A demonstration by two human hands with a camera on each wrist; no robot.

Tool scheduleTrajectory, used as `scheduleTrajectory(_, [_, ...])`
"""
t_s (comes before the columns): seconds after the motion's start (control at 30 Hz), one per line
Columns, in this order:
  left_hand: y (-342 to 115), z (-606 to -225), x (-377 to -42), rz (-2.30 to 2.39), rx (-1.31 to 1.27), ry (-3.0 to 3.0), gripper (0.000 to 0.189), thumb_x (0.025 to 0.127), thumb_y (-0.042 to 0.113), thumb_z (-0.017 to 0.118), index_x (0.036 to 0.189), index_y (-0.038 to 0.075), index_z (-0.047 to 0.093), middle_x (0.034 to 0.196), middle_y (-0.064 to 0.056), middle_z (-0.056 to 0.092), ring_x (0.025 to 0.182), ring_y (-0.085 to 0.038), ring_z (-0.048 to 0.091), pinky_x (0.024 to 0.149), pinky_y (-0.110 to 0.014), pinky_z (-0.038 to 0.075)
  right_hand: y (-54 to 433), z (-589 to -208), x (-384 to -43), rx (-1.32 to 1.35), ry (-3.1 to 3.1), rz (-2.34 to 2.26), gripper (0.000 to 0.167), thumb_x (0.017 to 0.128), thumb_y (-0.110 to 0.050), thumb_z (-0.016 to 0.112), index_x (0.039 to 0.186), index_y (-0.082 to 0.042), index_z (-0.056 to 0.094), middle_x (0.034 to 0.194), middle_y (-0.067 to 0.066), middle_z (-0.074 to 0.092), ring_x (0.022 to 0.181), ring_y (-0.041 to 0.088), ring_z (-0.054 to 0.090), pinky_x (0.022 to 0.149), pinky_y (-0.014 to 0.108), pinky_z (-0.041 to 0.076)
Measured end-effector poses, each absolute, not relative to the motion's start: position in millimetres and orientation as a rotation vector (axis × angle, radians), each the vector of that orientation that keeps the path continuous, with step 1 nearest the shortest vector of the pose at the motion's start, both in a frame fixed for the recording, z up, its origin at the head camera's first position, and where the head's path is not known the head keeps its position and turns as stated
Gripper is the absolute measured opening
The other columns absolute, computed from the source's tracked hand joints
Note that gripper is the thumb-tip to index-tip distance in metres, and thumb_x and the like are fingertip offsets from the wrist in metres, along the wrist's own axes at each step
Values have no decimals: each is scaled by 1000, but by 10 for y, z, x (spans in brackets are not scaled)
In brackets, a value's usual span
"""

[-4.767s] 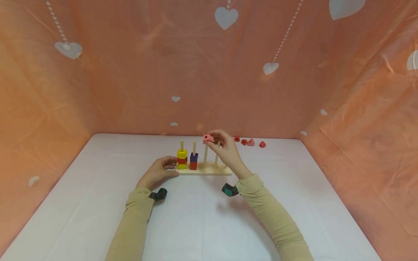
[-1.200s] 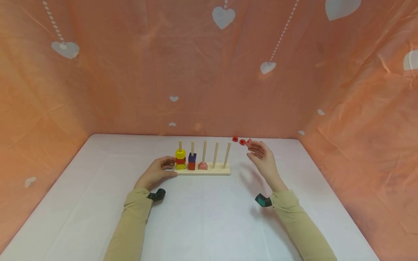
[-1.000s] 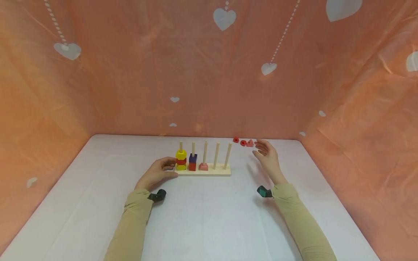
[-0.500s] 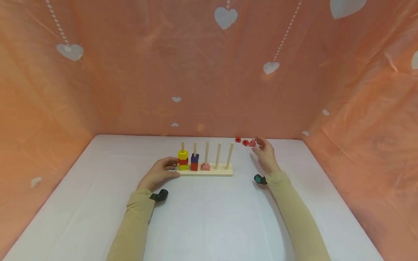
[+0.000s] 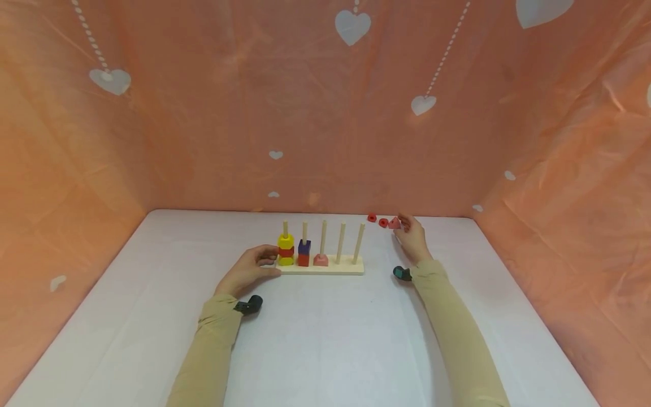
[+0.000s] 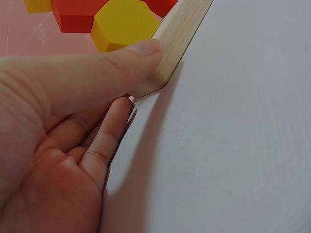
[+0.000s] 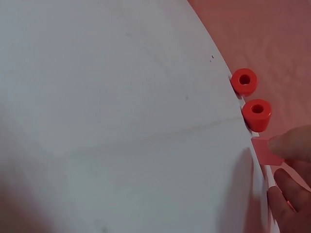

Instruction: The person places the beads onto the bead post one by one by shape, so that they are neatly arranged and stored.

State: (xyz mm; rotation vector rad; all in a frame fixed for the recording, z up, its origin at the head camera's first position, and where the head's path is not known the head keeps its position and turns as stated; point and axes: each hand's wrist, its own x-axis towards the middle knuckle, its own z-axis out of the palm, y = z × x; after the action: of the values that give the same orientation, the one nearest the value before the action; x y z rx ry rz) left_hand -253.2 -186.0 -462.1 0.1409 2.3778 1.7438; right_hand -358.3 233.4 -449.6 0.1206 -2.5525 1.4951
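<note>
In the head view my left hand (image 5: 246, 269) grips the left end of a light wooden peg stand (image 5: 351, 269). The left wrist view shows its thumb along the base's corner. Yellow and red beads (image 5: 286, 250) stack on the first peg, a dark blue block over a red one (image 5: 303, 253) on the second, and a pink bead (image 5: 321, 260) sits low on the third. My right hand (image 5: 413, 240) pinches a pink triangular bead (image 5: 394, 223) at the back of the table; in the right wrist view its thumb overlaps that bead (image 7: 263, 149).
Two red beads (image 5: 383, 223) (image 7: 244, 81) lie left of the pink triangular bead, near the back edge of the white table (image 5: 325, 339). An orange cloth with white hearts (image 5: 325, 113) rises behind and at both sides. The last two pegs (image 5: 341, 243) are bare.
The pink bead earlier in my right hand now sits on the third peg. That hand has moved right and back to the loose beads, its fingers closing in. My left hand stays put.
</note>
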Motion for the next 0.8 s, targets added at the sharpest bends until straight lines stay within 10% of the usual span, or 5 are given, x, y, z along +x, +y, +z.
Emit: scheduleTrajectory(0.8, [-1867,-4615,-2537,1728,196,2397,65,78,10,79,135,5,48,134,-13,50,119,-30,49,103,-44,39,2238,-4559,-3578,40,-2513,1454,32,89,3,58,121,5,55,117,22,58,109,34,52,97,43,44])
